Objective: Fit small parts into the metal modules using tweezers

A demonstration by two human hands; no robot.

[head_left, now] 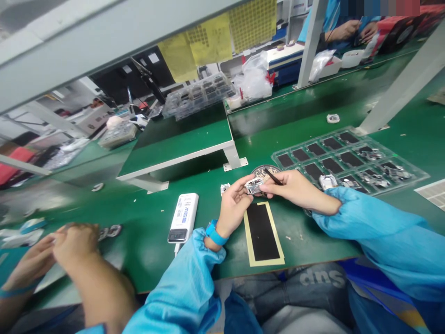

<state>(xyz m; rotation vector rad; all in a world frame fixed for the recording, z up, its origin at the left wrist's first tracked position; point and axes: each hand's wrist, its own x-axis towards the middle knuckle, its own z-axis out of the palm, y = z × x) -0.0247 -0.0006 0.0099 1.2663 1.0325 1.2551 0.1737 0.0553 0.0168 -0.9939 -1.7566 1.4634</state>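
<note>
My left hand, with a blue band at the wrist, pinches a small white-and-silver electronic part between thumb and fingers. My right hand grips a slim black tool, perhaps tweezers; its thumb reaches the part's right edge. Behind both hands is a round dish of tiny pieces, partly hidden. Below them lies a black rectangular sheet on yellow backing. A similar white part rests just beyond my left hand. What the tool's tip touches is too small to tell.
A clear compartment tray with dark sheets and parts lies right. A white power bank with a cable is left. A raised green shelf carries clear trays. A co-worker's hands work at far left; another person's hands are behind.
</note>
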